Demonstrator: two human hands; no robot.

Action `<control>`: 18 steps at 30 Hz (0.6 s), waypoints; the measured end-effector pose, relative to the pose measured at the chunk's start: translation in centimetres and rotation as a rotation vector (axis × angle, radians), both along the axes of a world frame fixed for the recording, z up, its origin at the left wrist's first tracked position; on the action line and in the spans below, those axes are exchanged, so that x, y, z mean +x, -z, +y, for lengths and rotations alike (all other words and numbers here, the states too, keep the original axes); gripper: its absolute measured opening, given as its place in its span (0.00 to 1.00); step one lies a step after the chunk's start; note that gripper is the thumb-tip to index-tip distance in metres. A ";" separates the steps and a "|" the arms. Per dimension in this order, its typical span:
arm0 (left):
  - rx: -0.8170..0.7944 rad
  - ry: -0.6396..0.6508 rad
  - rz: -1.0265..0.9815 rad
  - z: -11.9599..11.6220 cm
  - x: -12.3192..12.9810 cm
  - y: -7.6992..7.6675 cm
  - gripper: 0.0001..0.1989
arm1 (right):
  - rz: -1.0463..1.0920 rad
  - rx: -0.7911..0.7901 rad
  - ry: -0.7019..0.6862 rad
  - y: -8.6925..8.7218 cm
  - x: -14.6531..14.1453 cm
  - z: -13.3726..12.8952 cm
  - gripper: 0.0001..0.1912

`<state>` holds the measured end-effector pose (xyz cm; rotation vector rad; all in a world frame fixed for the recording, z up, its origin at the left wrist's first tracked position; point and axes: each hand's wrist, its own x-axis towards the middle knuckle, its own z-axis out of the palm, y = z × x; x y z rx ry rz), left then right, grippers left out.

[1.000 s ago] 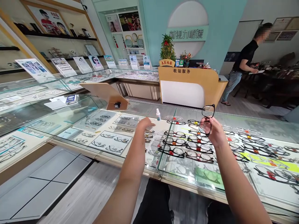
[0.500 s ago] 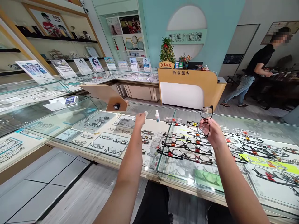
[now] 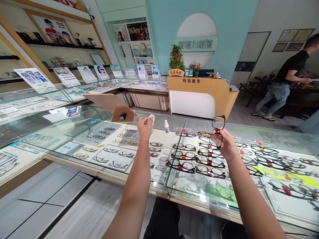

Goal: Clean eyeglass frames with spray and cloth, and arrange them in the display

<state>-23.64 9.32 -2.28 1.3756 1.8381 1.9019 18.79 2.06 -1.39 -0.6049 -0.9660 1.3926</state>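
My left hand [image 3: 145,127] is raised over the glass display counter, its fingers closed on a small white cloth or tissue [image 3: 152,118]. Which of the two it is, I cannot tell. A white spray bottle [image 3: 166,127] stands upright on the glass just right of this hand. In my right hand [image 3: 228,142] is a pair of black-framed eyeglasses [image 3: 218,123], turned on end with one lens above the other. My fingers pinch it near the lower lens. Beneath that hand, rows of eyeglasses [image 3: 210,161] with red tags lie on the counter.
The glass counter [image 3: 159,192] runs across in front of me. A tilted wooden stand [image 3: 122,117] is on its left part, near a white and blue box [image 3: 74,111]. Farther back is a wooden cashier desk [image 3: 199,88]. At the far right a person in black [image 3: 291,71] stands by a dark table.
My left hand has shifted slightly left, and more of the white cloth or tissue shows. The eyeglasses stay raised in my right hand. The person at the back has moved right.
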 end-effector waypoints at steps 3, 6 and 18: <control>0.006 0.104 0.081 -0.8 0.6 -0.5 0.12 | -0.004 -0.008 -0.005 0.0 0.0 0.2 0.20; 0.007 0.199 0.075 -1.3 1.1 -0.8 0.16 | -0.001 -0.018 -0.004 0.0 -0.1 0.2 0.21; -0.027 0.611 -0.425 -1.2 4.0 -1.8 0.29 | 0.013 -0.020 -0.022 0.1 -0.6 -0.1 0.20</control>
